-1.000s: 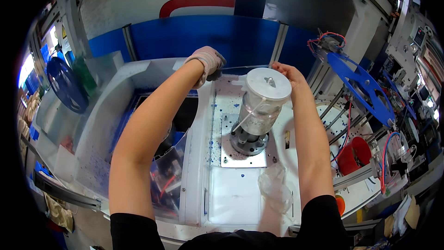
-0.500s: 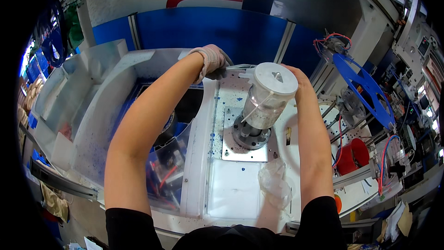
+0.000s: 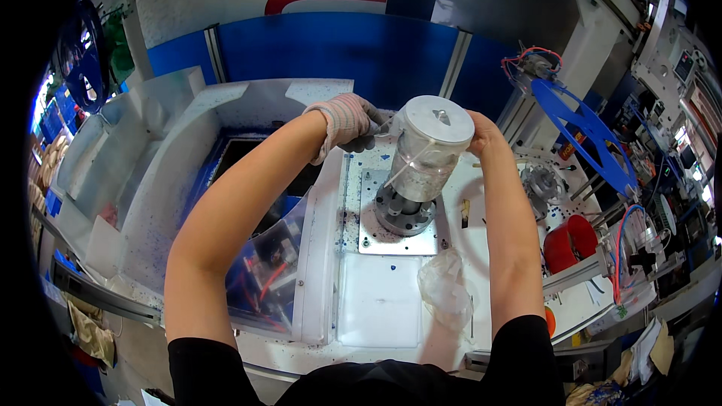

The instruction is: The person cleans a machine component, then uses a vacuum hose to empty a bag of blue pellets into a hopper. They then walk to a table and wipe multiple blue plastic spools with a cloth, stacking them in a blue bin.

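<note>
A clear cylindrical canister [image 3: 426,168] with a round white lid [image 3: 440,119] leans slightly above a dark round metal flange [image 3: 404,213] on a bolted plate. A thin pale strip crosses its side. My left hand [image 3: 353,124], in a striped knit glove with grey fingers, is closed at the canister's upper left edge; what its fingertips pinch there is too small to make out. Around the upper right side of the canister wraps my bare right hand [image 3: 485,135], its fingers partly hidden behind the lid.
Left of the plate stands a large translucent curved bin [image 3: 173,154] with dark openings. A crumpled clear plastic bag [image 3: 445,286] lies near a white panel [image 3: 380,304]. At right are a blue slotted disc [image 3: 579,131] and red round containers [image 3: 569,243]. Blue specks dot the surface.
My left hand has come down and right, from behind the canister's left side to its upper left edge. My right hand stays at the canister. The whole view has shifted slightly.
</note>
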A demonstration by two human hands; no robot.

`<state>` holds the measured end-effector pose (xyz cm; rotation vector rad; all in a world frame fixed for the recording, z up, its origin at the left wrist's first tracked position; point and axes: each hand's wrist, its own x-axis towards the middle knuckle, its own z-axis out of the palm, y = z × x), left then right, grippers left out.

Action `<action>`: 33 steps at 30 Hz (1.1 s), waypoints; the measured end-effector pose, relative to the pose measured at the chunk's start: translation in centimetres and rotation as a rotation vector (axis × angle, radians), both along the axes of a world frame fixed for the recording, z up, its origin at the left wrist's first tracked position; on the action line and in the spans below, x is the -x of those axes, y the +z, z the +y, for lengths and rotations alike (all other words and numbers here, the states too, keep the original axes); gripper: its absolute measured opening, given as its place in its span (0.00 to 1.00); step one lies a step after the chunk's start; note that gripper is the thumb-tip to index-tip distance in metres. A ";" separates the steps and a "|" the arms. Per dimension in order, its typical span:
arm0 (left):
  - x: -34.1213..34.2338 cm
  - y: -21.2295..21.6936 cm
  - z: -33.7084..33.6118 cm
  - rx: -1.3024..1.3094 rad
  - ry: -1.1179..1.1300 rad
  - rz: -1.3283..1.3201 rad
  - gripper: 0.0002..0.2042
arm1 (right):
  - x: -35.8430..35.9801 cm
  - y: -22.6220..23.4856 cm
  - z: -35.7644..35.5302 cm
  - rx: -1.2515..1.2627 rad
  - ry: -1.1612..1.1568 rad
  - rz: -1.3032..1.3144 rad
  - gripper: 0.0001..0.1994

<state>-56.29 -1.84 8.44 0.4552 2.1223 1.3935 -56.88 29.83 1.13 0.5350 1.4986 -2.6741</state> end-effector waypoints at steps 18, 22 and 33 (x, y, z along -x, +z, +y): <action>10.2 -3.8 0.8 0.086 0.130 -0.009 0.11 | 2.4 1.5 -2.2 -0.275 0.104 0.041 0.04; 9.4 -1.2 1.2 0.060 0.246 -0.079 0.11 | 3.8 2.1 -1.0 -0.141 0.088 0.046 0.06; 6.2 2.6 -1.8 0.024 0.116 -0.100 0.12 | 4.6 4.2 -1.0 -0.037 0.177 0.041 0.11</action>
